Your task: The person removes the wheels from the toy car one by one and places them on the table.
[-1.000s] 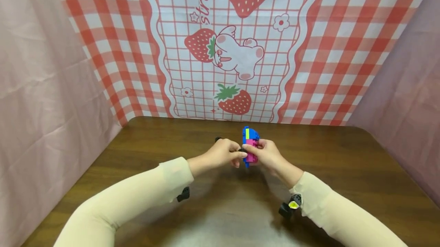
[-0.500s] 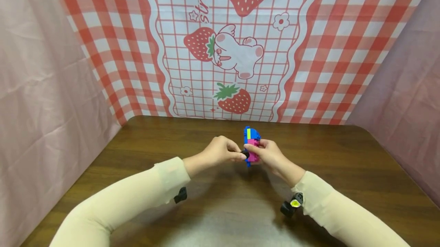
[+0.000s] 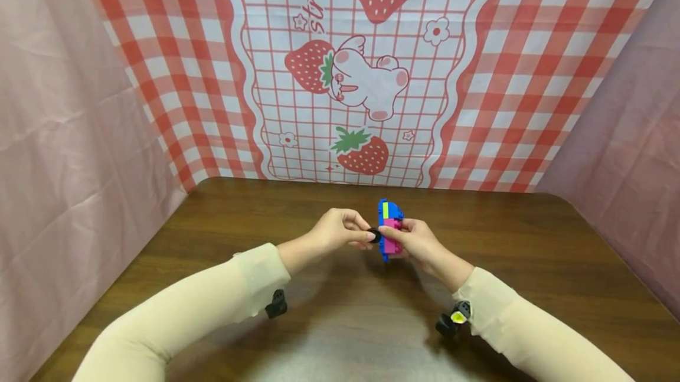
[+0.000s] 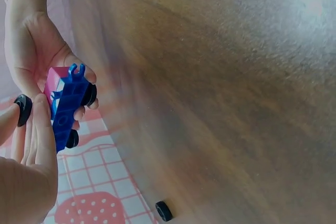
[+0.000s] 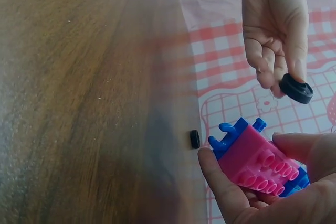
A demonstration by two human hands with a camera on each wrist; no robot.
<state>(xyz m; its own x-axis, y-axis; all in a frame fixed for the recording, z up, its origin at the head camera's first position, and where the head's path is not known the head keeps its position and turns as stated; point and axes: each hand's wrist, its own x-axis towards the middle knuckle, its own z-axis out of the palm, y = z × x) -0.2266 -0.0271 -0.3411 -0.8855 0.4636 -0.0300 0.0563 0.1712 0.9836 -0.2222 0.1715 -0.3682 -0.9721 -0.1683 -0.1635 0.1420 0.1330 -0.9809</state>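
My left hand (image 3: 340,229) pinches a black toy wheel (image 3: 375,235) between thumb and fingers, close to the left side of a toy car (image 3: 392,235). The car is made of blue, pink and yellow-green blocks, and my right hand (image 3: 422,245) grips it. In the right wrist view a gap separates the held wheel (image 5: 296,88) from the car's pink studded block (image 5: 257,166) and blue base. Two black wheels (image 4: 90,94) sit on the car's far side in the left wrist view. A loose black wheel (image 4: 164,211) lies on the table.
The brown wooden table (image 3: 340,323) extends on all sides of the hands. A red-and-white strawberry cloth (image 3: 350,92) hangs behind its back edge. Pink curtains (image 3: 90,134) flank it. Dark cameras (image 3: 276,304) are strapped at both wrists.
My left hand has shifted slightly left, and the wheel in its fingers shows more fully, beside the car. My right hand keeps its grip on the car, which has moved slightly right.
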